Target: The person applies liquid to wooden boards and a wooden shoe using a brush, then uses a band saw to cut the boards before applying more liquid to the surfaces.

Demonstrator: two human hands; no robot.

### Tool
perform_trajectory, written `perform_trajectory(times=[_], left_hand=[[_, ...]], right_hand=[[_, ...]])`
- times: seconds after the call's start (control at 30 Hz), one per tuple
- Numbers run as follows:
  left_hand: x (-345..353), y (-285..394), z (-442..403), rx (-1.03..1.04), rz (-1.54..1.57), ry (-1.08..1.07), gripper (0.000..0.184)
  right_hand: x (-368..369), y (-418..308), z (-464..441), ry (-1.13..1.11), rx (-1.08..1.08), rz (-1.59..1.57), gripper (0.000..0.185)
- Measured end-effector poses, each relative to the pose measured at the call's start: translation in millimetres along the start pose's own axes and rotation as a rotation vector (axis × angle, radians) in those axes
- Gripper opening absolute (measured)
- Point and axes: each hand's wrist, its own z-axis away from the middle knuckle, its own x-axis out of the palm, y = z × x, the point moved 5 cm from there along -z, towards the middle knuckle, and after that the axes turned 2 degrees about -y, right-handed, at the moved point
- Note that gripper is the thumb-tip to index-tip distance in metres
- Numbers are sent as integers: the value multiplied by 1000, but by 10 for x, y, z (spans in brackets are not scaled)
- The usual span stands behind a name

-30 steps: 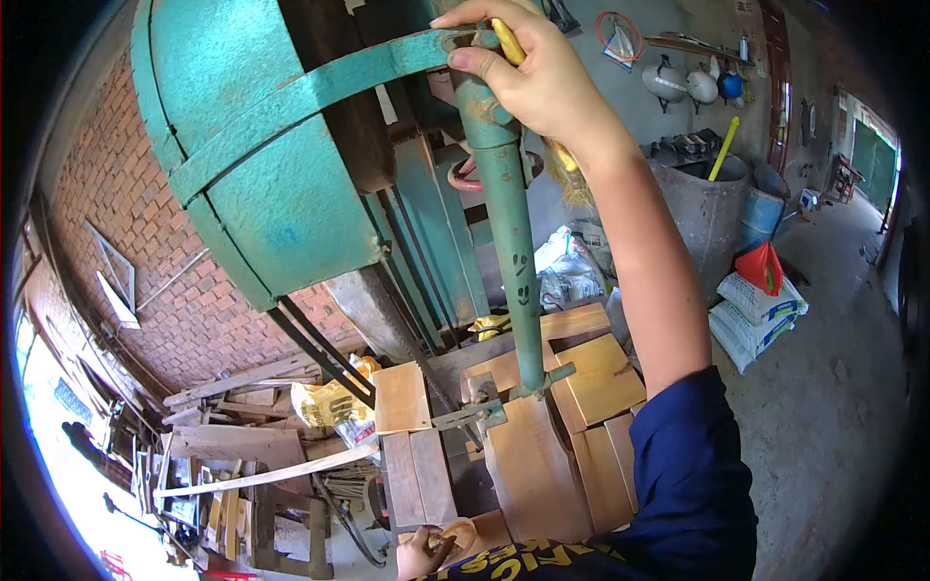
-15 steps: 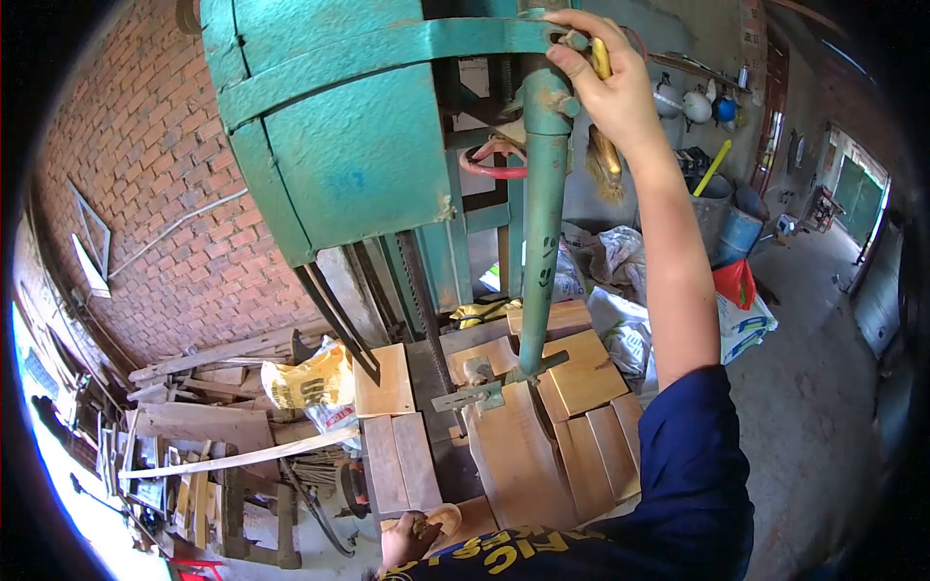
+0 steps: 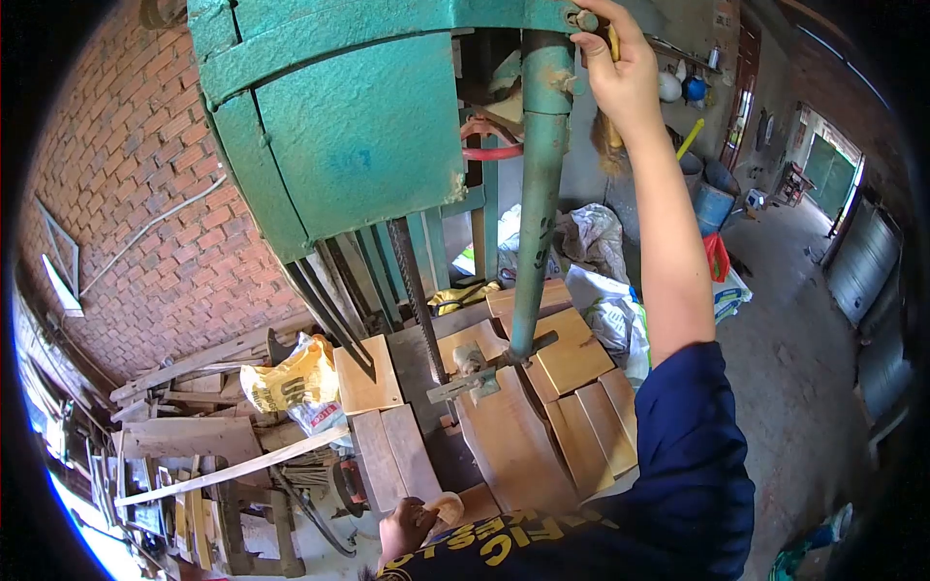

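My right hand (image 3: 625,82) is raised at the top, its thumb and fingers around a bolt (image 3: 585,19) at the end of the green machine's (image 3: 363,145) curved band. A yellow-handled brush (image 3: 609,155) shows behind this hand, partly hidden; whether the hand touches it I cannot tell. Below the band, a green post (image 3: 541,203) runs down to a metal guide (image 3: 473,385) beside the saw blade (image 3: 417,290). Low in view, my left hand (image 3: 405,528) is closed on a pale, rounded wooden piece (image 3: 448,507), near the front edge of the board-covered table.
Wooden boards (image 3: 513,436) lie around the blade. Scrap wood (image 3: 194,436) and a yellow sack (image 3: 291,382) are at left, by a brick wall (image 3: 126,194). White sacks (image 3: 605,310) and a blue barrel (image 3: 715,198) stand behind and right.
The view has shifted, so the machine and my right hand sit higher in the picture. My right hand stays at the bolt, and my left hand stays on the rounded wooden piece.
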Motion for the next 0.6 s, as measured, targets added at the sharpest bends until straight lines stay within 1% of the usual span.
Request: perform_trajectory(times=[0.03, 0.07, 0.1, 0.13, 0.2, 0.23, 0.3, 0.33, 0.4, 0.43, 0.47, 0.53, 0.6], left_hand=[[-4, -10, 13, -1, -3, -9, 36], [-9, -12, 30, 5, -1, 2, 36], [-9, -9, 52, 12, 4, 15, 36], [1, -9, 79, 13, 11, 6, 36], [-7, -37, 151, -26, 38, 14, 36], [-4, -49, 190, -37, 64, 22, 35], [23, -119, 233, -27, 67, 31, 35], [27, -142, 241, -19, 67, 41, 35], [30, -163, 242, -46, 60, 24, 35], [32, -168, 241, -76, 55, 4, 34], [32, -162, 239, -72, 52, 4, 34], [44, -159, 230, -63, 76, 4, 34], [56, -165, 239, -56, 71, 9, 34]], right_hand=[[19, 70, 18, 1, 8, 5, 28], [24, 188, 30, 31, -30, -24, 29], [35, 166, 22, 59, -71, -51, 29], [28, 140, 40, 50, -66, -45, 29], [-3, 83, 92, 68, 67, 8, 36], [-42, -14, 105, 65, 67, 12, 36], [-150, -66, 148, 74, 376, 48, 46], [-163, -108, 145, 76, 373, 49, 46], [-132, -181, 138, 49, 359, -109, 52], [-109, -237, 149, 28, 427, -95, 55], [-132, -225, 156, 32, 426, -93, 55], [-94, -224, 161, -128, 355, 28, 59], [-106, -194, 223, -121, 385, 27, 62]])
